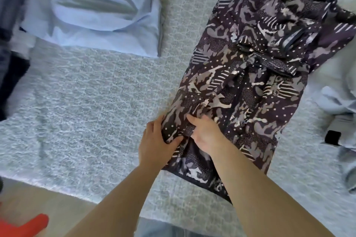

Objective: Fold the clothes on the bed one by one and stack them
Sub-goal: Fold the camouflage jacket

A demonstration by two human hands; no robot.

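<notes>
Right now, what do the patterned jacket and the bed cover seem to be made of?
The patterned jacket looks like thin synthetic shell fabric, maybe nylon: slight sheen, crisp wrinkles, a zipper. The bed cover looks like soft cotton-like textile, matte, with a raised crinkled texture. Neither is certain.
</notes>
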